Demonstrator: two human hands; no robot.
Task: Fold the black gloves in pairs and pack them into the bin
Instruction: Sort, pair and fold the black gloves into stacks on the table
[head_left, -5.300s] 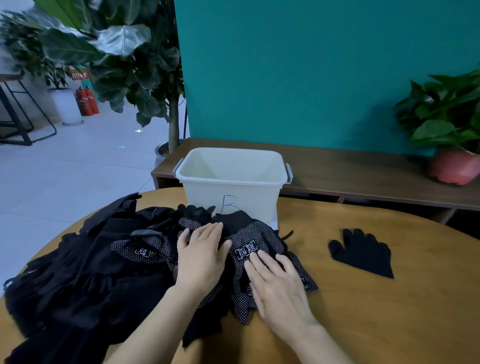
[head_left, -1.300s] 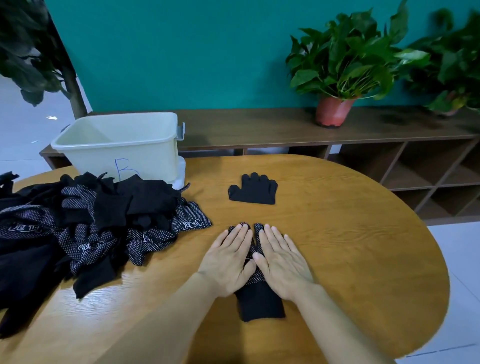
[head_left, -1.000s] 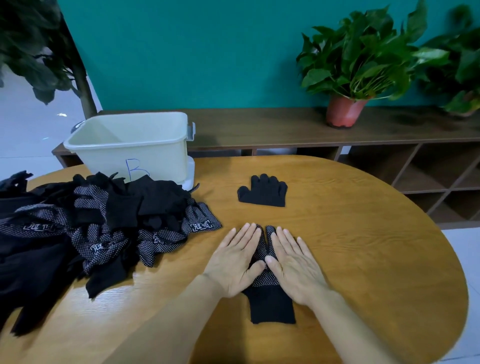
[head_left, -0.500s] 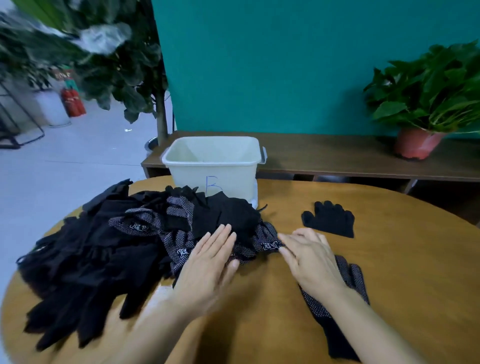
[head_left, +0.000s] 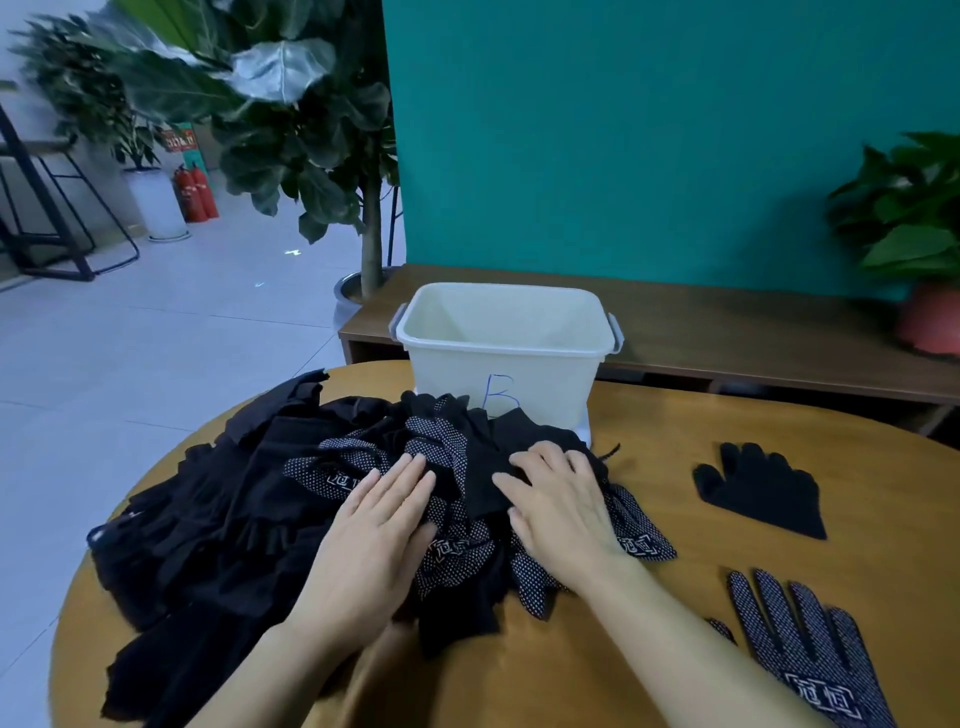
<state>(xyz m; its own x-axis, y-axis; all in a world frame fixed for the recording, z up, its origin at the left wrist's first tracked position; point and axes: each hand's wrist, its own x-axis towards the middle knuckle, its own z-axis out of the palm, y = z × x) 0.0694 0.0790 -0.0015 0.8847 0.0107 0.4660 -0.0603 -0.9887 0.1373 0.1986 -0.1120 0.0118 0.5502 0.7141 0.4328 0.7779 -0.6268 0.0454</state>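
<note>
Pressing glove pile (head_left: 234, 519), left grip (head_left: 374, 525) released, right grip (head_left: 561, 499) unclear, bin (head_left: 498, 364) marked B

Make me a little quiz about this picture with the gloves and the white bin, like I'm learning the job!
1. True or false: the left hand and the right hand both lie on the pile of gloves.
2. Which letter is written on the front of the bin? A) A B) B C) D
3. How many gloves lie alone on the table, to the right of the pile?

Key
1. True.
2. B.
3. Two: the plain glove and the dotted glove.
</note>
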